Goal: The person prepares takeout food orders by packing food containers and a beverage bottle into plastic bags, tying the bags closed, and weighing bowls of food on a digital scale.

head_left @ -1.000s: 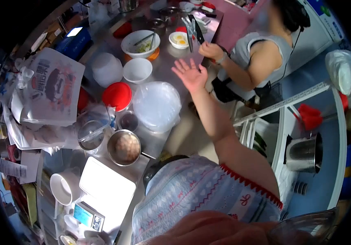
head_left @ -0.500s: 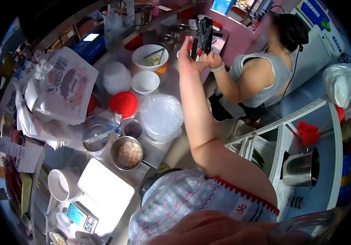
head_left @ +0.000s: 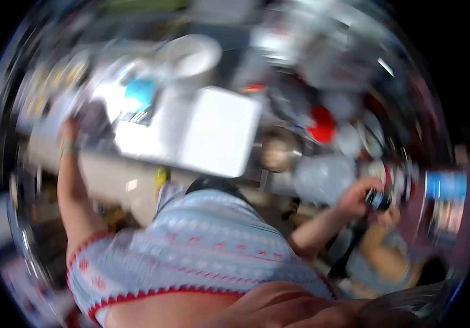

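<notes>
My right hand (head_left: pixel 357 198) reaches out to the right, its fingers curled around a dark, black object (head_left: pixel 378 200); blur hides its exact kind. A co-worker's hand (head_left: pixel 389 216) is close below it. On the left, my left hand (head_left: pixel 70 130) is stretched over the counter's near edge, beside a dark, see-through shape (head_left: pixel 94 117) that I cannot make out. Motion smears its fingers. Near that hand is a scale with a blue display (head_left: pixel 139 93).
A white board or lid (head_left: pixel 221 131) lies on the counter, with a white pot (head_left: pixel 191 54) behind it. Further right are a metal pan (head_left: pixel 280 149), a stack of clear lids (head_left: pixel 325 177) and a red lid (head_left: pixel 321 124). The co-worker (head_left: pixel 385 257) stands at right.
My view has swung left, so the counter appears turned. My left hand has come into view. My right hand, flat against black-handled items before, is now curled around a black object.
</notes>
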The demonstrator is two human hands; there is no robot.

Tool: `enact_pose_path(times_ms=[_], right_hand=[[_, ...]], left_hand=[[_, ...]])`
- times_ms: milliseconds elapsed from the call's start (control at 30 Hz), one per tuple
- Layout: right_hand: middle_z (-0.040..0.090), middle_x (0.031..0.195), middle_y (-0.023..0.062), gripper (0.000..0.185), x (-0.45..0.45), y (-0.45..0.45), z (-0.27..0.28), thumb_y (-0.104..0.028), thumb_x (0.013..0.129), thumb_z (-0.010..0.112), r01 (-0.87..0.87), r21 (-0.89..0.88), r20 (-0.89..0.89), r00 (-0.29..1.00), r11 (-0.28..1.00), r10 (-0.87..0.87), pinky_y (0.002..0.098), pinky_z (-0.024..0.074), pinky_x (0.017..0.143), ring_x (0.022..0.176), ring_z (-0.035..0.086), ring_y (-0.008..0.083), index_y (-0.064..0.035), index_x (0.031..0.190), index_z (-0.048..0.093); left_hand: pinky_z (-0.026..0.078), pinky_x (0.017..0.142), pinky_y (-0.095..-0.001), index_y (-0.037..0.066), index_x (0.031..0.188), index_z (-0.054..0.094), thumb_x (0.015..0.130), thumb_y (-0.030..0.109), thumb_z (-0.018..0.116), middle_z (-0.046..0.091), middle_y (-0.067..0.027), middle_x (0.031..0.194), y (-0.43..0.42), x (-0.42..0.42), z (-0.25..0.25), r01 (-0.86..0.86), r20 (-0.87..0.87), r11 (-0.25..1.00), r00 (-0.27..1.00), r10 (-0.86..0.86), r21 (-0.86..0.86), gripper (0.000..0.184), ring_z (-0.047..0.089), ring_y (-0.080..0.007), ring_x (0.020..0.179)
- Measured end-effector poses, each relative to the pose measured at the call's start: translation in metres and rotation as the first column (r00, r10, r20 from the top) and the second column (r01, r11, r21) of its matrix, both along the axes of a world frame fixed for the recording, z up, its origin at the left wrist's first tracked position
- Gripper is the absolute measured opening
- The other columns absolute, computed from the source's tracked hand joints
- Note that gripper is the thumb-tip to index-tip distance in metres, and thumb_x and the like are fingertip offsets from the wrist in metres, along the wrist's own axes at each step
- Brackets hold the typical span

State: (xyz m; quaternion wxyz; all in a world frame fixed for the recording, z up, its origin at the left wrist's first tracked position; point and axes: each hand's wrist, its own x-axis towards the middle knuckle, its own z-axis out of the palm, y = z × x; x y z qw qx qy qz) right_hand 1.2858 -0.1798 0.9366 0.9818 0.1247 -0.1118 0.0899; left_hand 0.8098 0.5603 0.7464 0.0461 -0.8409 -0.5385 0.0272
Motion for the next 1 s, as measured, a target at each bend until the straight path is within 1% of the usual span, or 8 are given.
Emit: enact_pose_path(times_ms=[100,200,300,400,500,567,767,1000], right_hand=[[0.059,0.101,0.0069,0.032,-0.086,0.087,-0.009,-0.009,0.089,0.057,-0.74,0.09,-0.234,0.635,0.666,0.737,0.0304,0.043,0.098,0.1,0.057,0.018,-0.004,0.12,0.052],[0.056,0.094,-0.0023,0.027,-0.169,0.195,-0.074,-0.007,0.088,0.058,-0.602,-0.498,-0.315,0.796,0.624,0.516,0.0294,0.0437,0.09,0.086,0.053,0.0114,-0.0064,0.115,0.054],[0.045,0.089,0.0009,0.052,-0.251,0.319,-0.096,-0.014,0.073,0.072,-0.936,-0.066,-0.486,0.332,0.344,0.808,0.0291,0.0393,0.073,0.075,0.047,0.0123,-0.0021,0.117,0.047],[0.043,0.102,0.0115,0.052,-0.312,0.454,-0.111,-0.013,0.074,0.065,-0.987,-0.014,-0.462,0.147,0.158,0.875,0.03,0.0416,0.069,0.075,0.047,0.018,0.0032,0.118,0.044],[0.039,0.121,0.0256,0.089,-0.371,0.547,-0.053,-0.063,0.075,0.06,-0.934,-0.177,-0.632,0.349,0.31,0.692,0.0338,0.045,0.067,0.078,0.047,0.024,0.0069,0.123,0.032],[0.038,0.122,0.0257,0.092,-0.362,0.557,-0.064,-0.066,0.075,0.06,-0.931,-0.122,-0.607,0.344,0.343,0.717,0.0349,0.0461,0.069,0.077,0.048,0.0249,0.0074,0.123,0.031],[0.049,0.123,0.011,0.048,-0.387,0.663,-0.102,-0.009,0.083,0.055,-0.557,-0.718,-0.295,0.786,0.416,0.543,0.0477,0.0464,0.091,0.096,0.055,0.0269,-0.0024,0.126,0.035],[0.046,0.116,0.0143,0.068,-0.406,0.707,-0.095,-0.008,0.076,0.051,-0.054,-0.818,0.203,0.905,0.573,0.374,0.052,0.046,0.092,0.097,0.054,0.0282,-0.0135,0.139,0.025]], left_hand=[[0.051,0.071,-0.042,0.004,0.088,0.069,0.082,0.018,0.057,0.066,-0.0189,0.082,-0.039,-0.012,0.054,0.083,0.328,0.996,0.942,-0.076,-0.01,0.02,0.065,-0.0328,0.079],[0.051,0.078,-0.0342,0.003,0.104,0.067,0.085,0.014,0.059,0.068,-0.0146,0.097,-0.026,-0.045,0.067,0.191,0.482,0.979,0.866,-0.134,-0.07,0.023,0.067,-0.0254,0.087],[0.052,0.078,-0.0323,0.005,0.102,0.067,0.082,0.015,0.061,0.068,-0.0128,0.096,-0.008,-0.06,0.08,0.359,0.535,0.921,0.813,-0.231,-0.148,0.023,0.067,-0.025,0.086],[0.052,0.074,-0.0335,0.005,0.1,0.068,0.081,0.016,0.062,0.068,-0.0127,0.091,0.035,-0.084,0.084,0.463,0.587,0.874,0.752,-0.298,-0.15,0.023,0.066,-0.026,0.082],[0.052,0.07,-0.0342,0.006,0.098,0.068,0.081,0.018,0.062,0.068,-0.0114,0.088,0.057,-0.098,0.091,0.496,0.626,0.854,0.719,-0.303,-0.157,0.021,0.066,-0.0259,0.078],[0.051,0.069,-0.0344,0.007,0.097,0.068,0.08,0.019,0.062,0.068,-0.0109,0.086,0.039,-0.081,0.089,0.522,0.669,0.84,0.678,-0.304,-0.147,0.022,0.066,-0.0256,0.077],[0.051,0.069,-0.0344,0.007,0.097,0.067,0.077,0.018,0.061,0.069,-0.0097,0.085,0.052,-0.088,0.094,0.566,0.699,0.802,0.653,-0.292,-0.193,0.023,0.066,-0.0252,0.076],[0.051,0.068,-0.0342,0.007,0.096,0.068,0.076,0.021,0.061,0.069,-0.0087,0.082,0.064,-0.084,0.096,0.544,0.704,0.793,0.676,-0.221,-0.274,0.025,0.066,-0.0246,0.074]])
